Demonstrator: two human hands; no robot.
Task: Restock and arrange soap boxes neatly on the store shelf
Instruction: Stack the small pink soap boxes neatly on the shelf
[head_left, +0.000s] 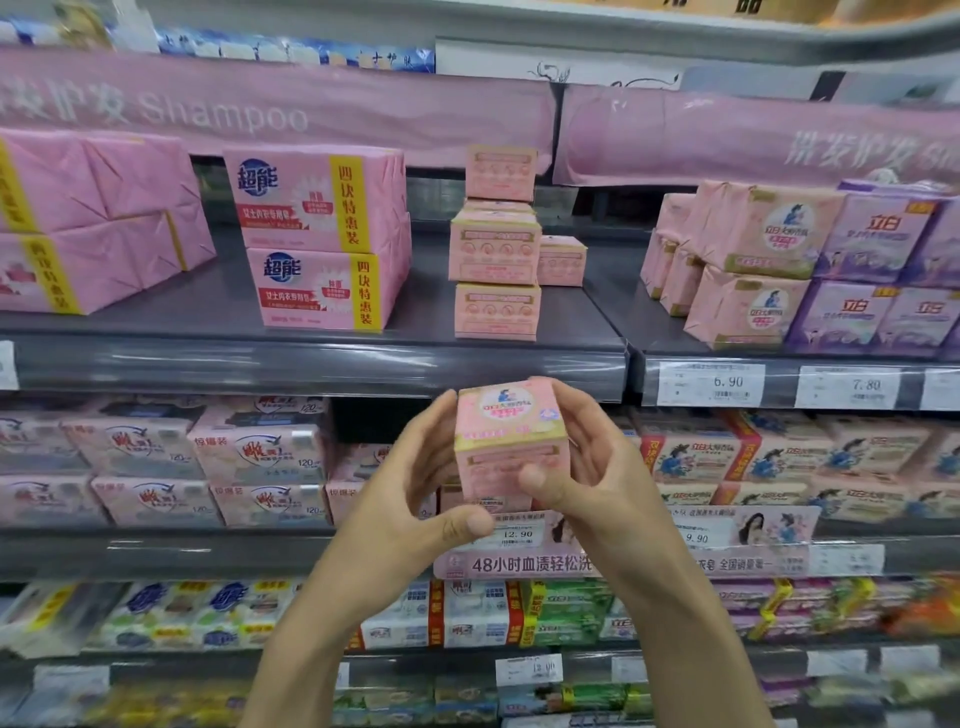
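I hold a small pink soap box (506, 441) in front of the shelf edge, below the upper dark shelf (311, 322). My left hand (415, 483) grips its left side and bottom, thumb curled under it. My right hand (587, 467) grips its right side, thumb pressed on the front face. On the shelf above stands a stack of matching pink soap boxes (496, 249), three high, with one more box (501, 171) behind on top and another (561, 260) beside it at the right.
Large pink four-packs (317, 234) stand left of the stack, pink and purple soap packs (789, 270) to the right. Bare shelf lies on both sides of the stack. Lower shelves hold several rows of soap and price tags (711, 384).
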